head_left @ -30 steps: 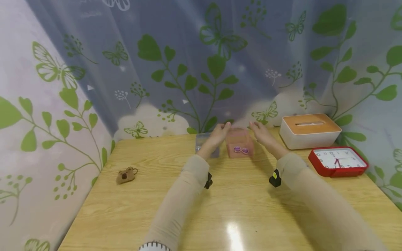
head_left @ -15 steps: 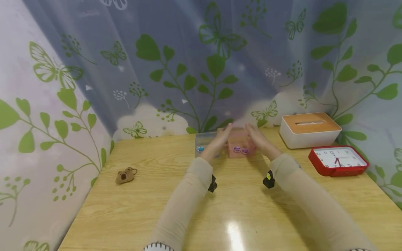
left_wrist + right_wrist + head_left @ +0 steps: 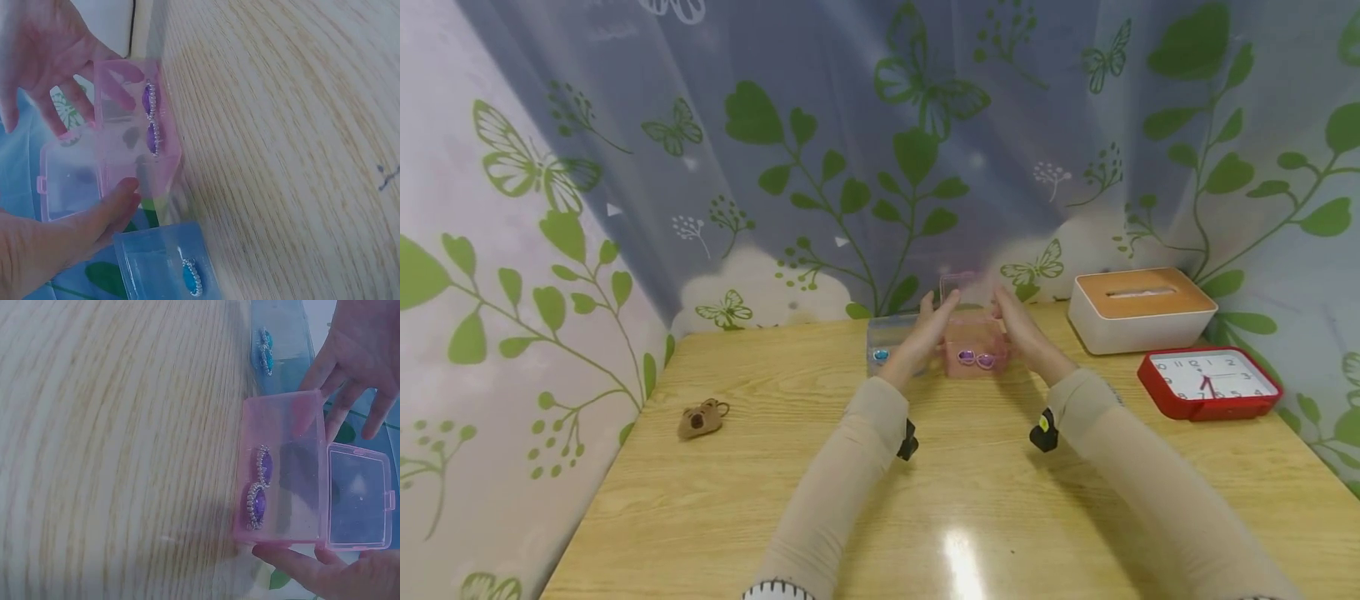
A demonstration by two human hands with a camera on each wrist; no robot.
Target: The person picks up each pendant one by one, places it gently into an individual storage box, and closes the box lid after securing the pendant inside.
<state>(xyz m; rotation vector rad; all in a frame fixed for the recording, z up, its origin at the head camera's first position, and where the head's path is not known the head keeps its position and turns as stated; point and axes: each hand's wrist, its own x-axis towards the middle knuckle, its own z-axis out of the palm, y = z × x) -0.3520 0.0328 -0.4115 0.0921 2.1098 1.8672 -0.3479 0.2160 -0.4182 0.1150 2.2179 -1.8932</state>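
A see-through pink plastic box [image 3: 976, 337] stands near the back of the table with its hinged lid [image 3: 964, 287] raised behind it. Purple oval gems [image 3: 259, 503] with silvery beaded rims sit on its front. My left hand [image 3: 925, 329] is at the box's left side, its fingers fairly straight and its thumb [image 3: 122, 197] near the wall. Along the right side lies my right hand [image 3: 1026, 332], fingers extended, with fingertips close to the lower edge in the right wrist view. Left of the pink box is a clear blue box [image 3: 165, 256] with a blue gem, partly covered by my left hand.
A white tissue box [image 3: 1138, 312] with a wooden top stands at the back right, behind a red clock [image 3: 1208, 383]. At the left lies a small brown bear-faced item [image 3: 702, 419] with a loop. A leaf-patterned curtain [image 3: 820, 167] hangs directly behind the table.
The pink box's lid has swung up and back. Both hands have come in closer against the box's sides, and more of the blue box shows.
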